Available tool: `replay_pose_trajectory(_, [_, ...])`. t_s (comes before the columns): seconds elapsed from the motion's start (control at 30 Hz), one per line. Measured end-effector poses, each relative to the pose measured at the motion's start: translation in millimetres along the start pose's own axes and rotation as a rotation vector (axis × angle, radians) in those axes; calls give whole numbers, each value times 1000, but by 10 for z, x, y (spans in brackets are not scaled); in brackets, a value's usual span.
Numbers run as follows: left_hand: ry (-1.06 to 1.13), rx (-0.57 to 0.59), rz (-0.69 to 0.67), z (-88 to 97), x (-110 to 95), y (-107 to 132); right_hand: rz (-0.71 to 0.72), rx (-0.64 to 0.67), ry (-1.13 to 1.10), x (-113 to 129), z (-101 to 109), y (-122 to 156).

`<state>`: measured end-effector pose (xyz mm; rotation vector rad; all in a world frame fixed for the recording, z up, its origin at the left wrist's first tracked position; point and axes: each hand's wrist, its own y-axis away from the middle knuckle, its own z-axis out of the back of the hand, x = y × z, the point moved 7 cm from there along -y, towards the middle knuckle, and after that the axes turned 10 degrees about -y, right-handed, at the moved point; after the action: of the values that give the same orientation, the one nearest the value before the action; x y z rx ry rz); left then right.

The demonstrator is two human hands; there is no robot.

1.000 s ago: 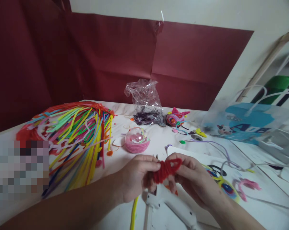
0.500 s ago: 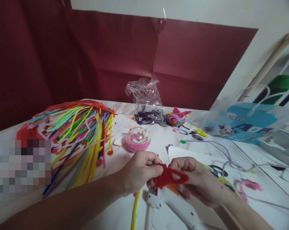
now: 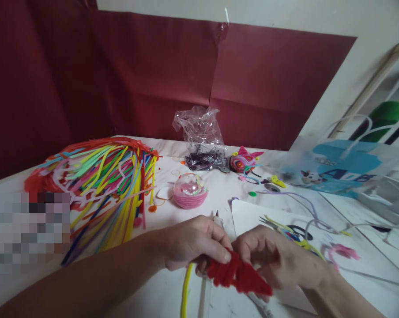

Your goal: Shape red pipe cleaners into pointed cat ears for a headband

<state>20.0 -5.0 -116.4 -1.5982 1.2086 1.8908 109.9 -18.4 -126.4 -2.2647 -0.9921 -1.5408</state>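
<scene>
Both my hands hold a red pipe-cleaner piece [image 3: 236, 276], wound into a fuzzy triangle, low over the white table [image 3: 173, 291]. My left hand [image 3: 194, 244] pinches its left end with thumb and fingers closed. My right hand [image 3: 275, 259] grips its right part from behind, fingers curled. A yellow pipe cleaner [image 3: 185, 289] lies on the table just below my left hand. The white glue gun under the hands is mostly hidden.
A big fan of coloured pipe cleaners [image 3: 108, 185] covers the left. A pink wrapped dome [image 3: 189, 191], a clear plastic bag [image 3: 201, 139] and a small pink-eared figure [image 3: 243, 161] stand behind. A white card [image 3: 252, 214], loose pipe-cleaner pieces and a blue printed bag [image 3: 341, 165] lie right.
Both hands have dropped lower and nearer to me with the red piece. The piece has tilted so its point aims down and right, and it now covers the glue gun.
</scene>
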Motion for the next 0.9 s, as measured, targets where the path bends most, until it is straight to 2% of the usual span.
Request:
replay_pose_trajectory(0.13, [9,-79,-81,35,-61,12,15,85,-95,15,-75,-35])
replay_pose_trajectory(0.23, [10,-195,-199,87,-146,34,106,12,-89,86,-22,-69])
replay_pose_trajectory(0.3, [6,-235,-230,91,-170,42,134,-46,-84,111,18,-74])
replay_pose_trajectory(0.47, [44,-268,-211,64,-145,33,167,-67,-36,121,45,-66])
replay_pose_trajectory(0.67, [43,-320,-274,94,-164,55,217,-28,-73,100,40,-93])
replay_pose_trajectory(0.77, [114,-285,-233,71,-135,52,245,-89,29,145,16,-57])
replay_pose_trajectory(0.9, [239,-224,-143,16,-92,44,287,-215,270,275,-38,54])
